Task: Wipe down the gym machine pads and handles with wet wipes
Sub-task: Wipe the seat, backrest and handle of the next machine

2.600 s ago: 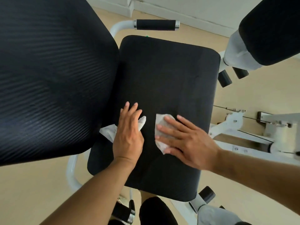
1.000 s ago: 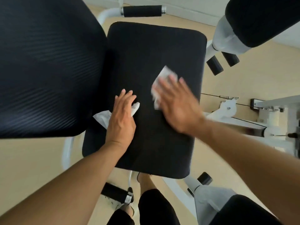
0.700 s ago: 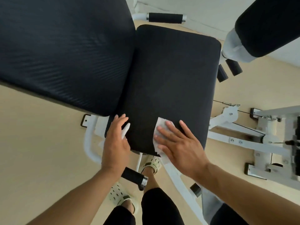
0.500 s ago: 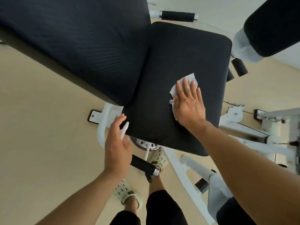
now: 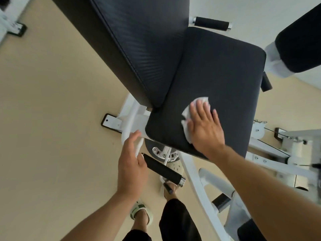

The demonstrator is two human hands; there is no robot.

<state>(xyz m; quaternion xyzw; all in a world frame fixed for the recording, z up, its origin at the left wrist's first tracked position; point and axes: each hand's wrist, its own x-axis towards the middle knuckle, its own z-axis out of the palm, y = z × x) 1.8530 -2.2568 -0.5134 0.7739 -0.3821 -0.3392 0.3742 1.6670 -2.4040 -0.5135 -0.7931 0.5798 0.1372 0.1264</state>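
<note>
On the black seat pad [image 5: 217, 80], near its front edge, the right hand [image 5: 205, 129] lies flat with fingers straight and spread, pressing a white wet wipe [image 5: 186, 117] against the pad. The wipe shows beyond the fingertips and along the thumb side of the hand; the rest is hidden under the palm. Right grip: open, fingers extended, pushing down on the wipe, not curled round it.

The left hand [image 5: 132, 169] is off the pad, below its front left corner, just beside the white frame tube [image 5: 129, 126]. A second white wipe [image 5: 139, 147] sits between its thumb and fingers, which are only loosely bent. Whether this grip truly pinches the wipe or just rests against it, I cannot tell.

Just right of the left hand is a black foam handle [image 5: 162, 168] with a chrome end cap, angled down to the right; the thumb is close to its upper end, contact unclear. A second black handle [image 5: 211, 23] sits beyond the far edge of the seat pad.

The large back pad [image 5: 139, 40] meets the seat pad along its left side. A black roller pad [image 5: 300, 40] is at upper right. Beige floor [image 5: 52, 119] below; the person's feet in sandals [image 5: 141, 213] are visible under the seat.
</note>
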